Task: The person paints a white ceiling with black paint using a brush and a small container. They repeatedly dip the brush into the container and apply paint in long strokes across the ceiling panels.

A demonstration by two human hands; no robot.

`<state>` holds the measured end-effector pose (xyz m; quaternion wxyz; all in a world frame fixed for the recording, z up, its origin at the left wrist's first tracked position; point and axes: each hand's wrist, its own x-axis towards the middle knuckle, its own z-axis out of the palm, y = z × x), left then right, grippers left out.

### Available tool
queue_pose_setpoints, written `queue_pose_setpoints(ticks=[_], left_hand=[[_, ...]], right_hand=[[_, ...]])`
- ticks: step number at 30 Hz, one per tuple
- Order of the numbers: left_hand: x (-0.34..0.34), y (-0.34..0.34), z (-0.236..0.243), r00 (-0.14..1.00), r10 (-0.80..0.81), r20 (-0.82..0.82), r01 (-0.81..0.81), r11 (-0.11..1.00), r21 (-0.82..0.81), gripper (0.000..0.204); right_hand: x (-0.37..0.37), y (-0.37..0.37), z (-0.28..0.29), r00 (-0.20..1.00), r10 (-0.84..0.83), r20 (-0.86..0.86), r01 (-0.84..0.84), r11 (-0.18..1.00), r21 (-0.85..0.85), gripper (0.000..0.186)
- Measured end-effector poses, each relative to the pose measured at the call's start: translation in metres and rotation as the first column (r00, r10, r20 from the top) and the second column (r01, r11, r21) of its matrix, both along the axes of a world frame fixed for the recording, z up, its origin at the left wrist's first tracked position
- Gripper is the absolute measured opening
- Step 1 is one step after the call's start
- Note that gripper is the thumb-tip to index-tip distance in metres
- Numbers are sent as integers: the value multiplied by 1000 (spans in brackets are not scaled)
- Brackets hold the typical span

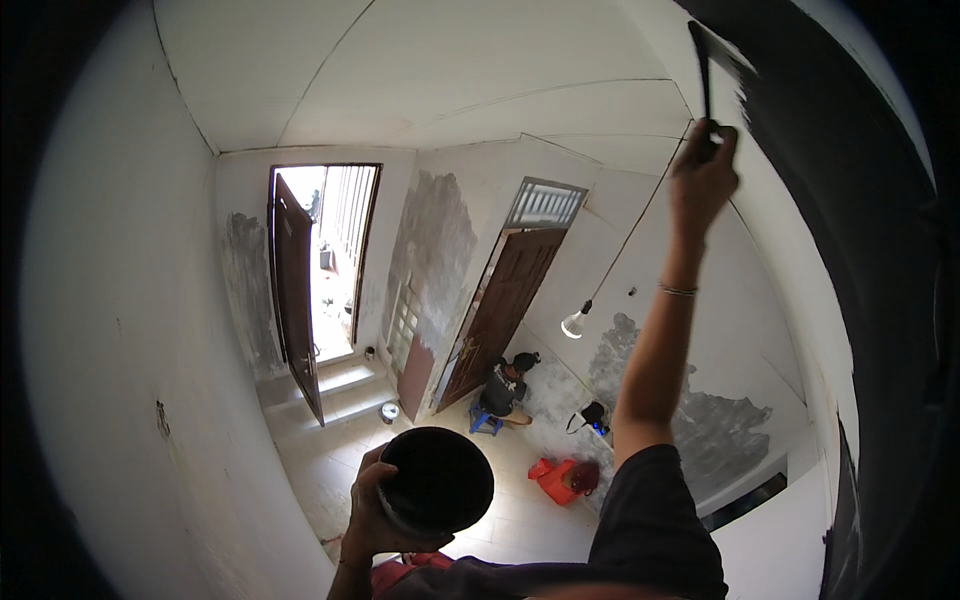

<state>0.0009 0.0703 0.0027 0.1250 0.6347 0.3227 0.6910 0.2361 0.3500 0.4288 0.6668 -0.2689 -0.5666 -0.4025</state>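
Note:
My left hand [372, 512] is wrapped round a dark, round paint pot [437, 480], held at the lower middle of the view. The inside of the pot looks black, so its paint level cannot be made out. High at the upper right, my right hand [705, 180] grips the handle of a paintbrush [704, 70], with the arm stretched up. The brush's head is at the ragged edge of a black painted band [830, 150] along the white wall. Its bristles are hard to make out against the dark paint.
A lit bulb [574, 324] hangs on a long cord left of my right forearm. Below, a person [503, 385] sits on a blue stool [486, 420], near a red-clad figure [565, 480]. A brown door [297, 290] stands ajar by steps [345, 390]; a small can [390, 411] is on the floor.

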Motion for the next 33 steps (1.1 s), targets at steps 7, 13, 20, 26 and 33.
queue_pose_setpoints(ticks=[7,13,20,26,33], left_hand=[[8,7,9,999,-51,10,51,999,-1,118],[12,9,3,998,-50,28,50,999,-8,119],[10,3,-7,993,-58,102,56,998,15,126],[2,-10,-11,997,63,39,-61,996,-67,127],[-5,-19,-12,992,99,81,-94,993,-67,127]], right_hand=[[66,-85,-11,998,-70,-4,70,992,105,28],[49,-84,-91,969,-103,-223,178,920,349,36],[-40,12,-58,898,294,-327,-127,886,446,29],[-138,63,14,907,383,-173,-302,880,368,15],[-165,83,7,925,356,-133,-340,932,130,19]])
